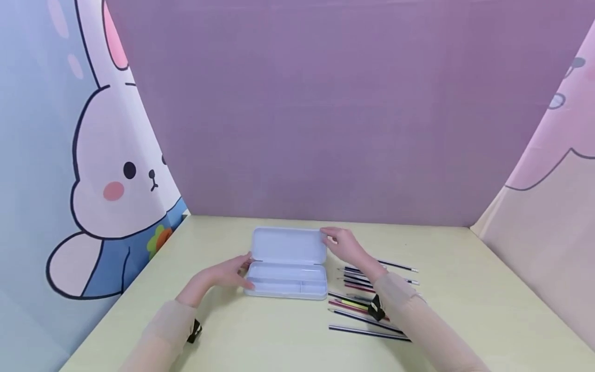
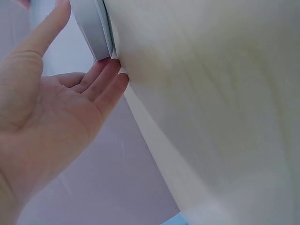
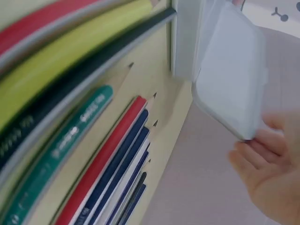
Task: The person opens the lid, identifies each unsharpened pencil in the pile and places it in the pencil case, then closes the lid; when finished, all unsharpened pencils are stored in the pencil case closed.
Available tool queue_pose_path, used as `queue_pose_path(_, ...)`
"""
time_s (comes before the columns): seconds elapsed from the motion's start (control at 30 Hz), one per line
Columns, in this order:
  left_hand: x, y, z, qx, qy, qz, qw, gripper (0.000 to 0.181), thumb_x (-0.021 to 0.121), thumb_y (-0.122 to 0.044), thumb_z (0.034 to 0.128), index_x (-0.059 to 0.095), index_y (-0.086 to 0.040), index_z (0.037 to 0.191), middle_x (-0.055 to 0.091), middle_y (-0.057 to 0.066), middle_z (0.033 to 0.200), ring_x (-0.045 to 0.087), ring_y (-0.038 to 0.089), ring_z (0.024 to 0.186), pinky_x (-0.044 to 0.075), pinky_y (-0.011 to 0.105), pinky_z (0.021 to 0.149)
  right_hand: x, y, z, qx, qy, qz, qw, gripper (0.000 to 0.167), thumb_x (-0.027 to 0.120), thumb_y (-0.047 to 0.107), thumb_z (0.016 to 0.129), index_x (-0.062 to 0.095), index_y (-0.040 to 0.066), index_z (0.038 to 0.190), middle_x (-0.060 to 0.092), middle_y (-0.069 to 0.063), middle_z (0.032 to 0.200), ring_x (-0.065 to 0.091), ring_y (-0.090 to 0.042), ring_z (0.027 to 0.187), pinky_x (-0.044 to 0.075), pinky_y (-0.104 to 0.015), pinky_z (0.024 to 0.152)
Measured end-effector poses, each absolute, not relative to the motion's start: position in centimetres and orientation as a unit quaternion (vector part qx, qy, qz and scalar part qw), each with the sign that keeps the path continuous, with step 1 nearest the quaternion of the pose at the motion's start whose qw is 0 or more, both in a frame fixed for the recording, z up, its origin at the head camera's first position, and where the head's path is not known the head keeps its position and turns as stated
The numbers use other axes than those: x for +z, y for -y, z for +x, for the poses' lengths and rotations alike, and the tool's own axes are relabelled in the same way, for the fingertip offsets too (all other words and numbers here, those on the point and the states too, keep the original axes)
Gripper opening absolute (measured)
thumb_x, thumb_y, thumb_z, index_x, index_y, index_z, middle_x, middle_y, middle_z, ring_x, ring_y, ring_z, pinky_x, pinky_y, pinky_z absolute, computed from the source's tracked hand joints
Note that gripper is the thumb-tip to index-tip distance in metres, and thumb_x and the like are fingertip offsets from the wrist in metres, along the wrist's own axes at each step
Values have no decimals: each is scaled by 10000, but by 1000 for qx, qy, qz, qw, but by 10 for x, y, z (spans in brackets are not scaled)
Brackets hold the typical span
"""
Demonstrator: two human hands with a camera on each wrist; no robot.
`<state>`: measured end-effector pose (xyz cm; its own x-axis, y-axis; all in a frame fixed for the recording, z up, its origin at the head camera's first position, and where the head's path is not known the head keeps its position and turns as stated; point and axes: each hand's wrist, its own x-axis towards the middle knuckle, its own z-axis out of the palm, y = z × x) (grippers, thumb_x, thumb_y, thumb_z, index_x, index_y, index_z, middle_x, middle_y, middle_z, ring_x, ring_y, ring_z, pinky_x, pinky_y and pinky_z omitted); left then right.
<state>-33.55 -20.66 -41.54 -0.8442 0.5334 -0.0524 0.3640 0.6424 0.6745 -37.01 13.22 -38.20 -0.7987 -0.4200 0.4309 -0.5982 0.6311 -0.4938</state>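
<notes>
A pale blue pencil case (image 1: pixel 285 296) lies opened out on the table, its lid (image 1: pixel 289 245) raised at the back. Inside, its tray has a long compartment and a divided front strip, with no pencils visible in it. My left hand (image 1: pixel 229 272) grips the case's left side, thumb at the tray's rim; in the left wrist view its fingertips (image 2: pixel 112 77) touch the case's edge. With my right hand (image 1: pixel 345 244) I hold the lid's upper right corner. The right wrist view shows those fingers (image 3: pixel 251 154) at the lid's edge, partly hidden behind it.
Several pencils (image 1: pixel 367 331) lie in a loose row right of the case, partly under my right forearm. Dark, red, yellow and green ones (image 3: pixel 61 150) show up close. A purple backdrop (image 1: pixel 325 113) rises behind the yellow table (image 1: pixel 260 336); printed rabbit cloth (image 1: pixel 116 170) hangs left.
</notes>
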Motion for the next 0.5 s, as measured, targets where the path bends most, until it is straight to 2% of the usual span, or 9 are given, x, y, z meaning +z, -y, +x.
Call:
queue_pose_path(0.1,-411,206,-336,337,-902,239,128,945,764,-235,778,184,73,1457,405,268,1389,398,411,1267,294,546,1082,-384,-136,-373,309,906,276,83,476,575,175,933,464,-33,1347,436,-190,1415,480,-355,1244,423,-449,1016)
queue_pose_path(0.2,-410,205,-336,339,-902,233,128,922,764,-233,777,212,88,1443,396,282,1393,385,427,1277,289,546,1085,-388,-140,-377,307,913,268,27,583,558,253,946,339,17,1432,290,-137,1509,571,-414,1041,362,-444,1072)
queue_pose_path(0.23,-410,205,-336,342,-902,231,128,907,762,-231,779,224,86,1437,393,282,1394,380,429,1280,291,544,1085,-389,-141,-378,306,914,266,14,607,552,279,949,310,28,1447,255,-129,1525,558,-425,1051,346,-450,1082)
queue_pose_path(0.33,-412,205,-335,351,-900,225,130,866,762,-215,781,254,88,1414,398,280,1385,381,436,1276,313,540,1074,-394,-142,-382,304,917,259,-19,657,542,337,950,257,55,1470,188,-109,1549,516,-406,1144,299,-447,1113)
queue_pose_path(0.37,-413,205,-334,353,-900,222,130,850,763,-213,780,270,85,1406,404,274,1382,386,433,1274,320,535,1071,-395,-142,-383,302,917,258,-24,666,539,350,949,252,55,1472,182,-113,1551,437,-368,1266,281,-449,1122)
queue_pose_path(0.43,-414,204,-334,354,-901,214,130,816,764,-219,781,307,77,1388,414,258,1381,394,420,1272,331,525,1069,-397,-143,-385,303,918,254,-35,674,536,367,948,251,57,1474,174,-112,1554,250,-322,1396,252,-448,1135)
queue_pose_path(0.5,-414,204,-334,350,-904,209,128,785,767,-224,778,346,65,1374,429,242,1376,409,408,1265,335,521,1067,-399,-143,-386,302,918,254,-42,680,529,374,949,247,47,1475,174,-124,1555,220,-313,1410,239,-450,1140)
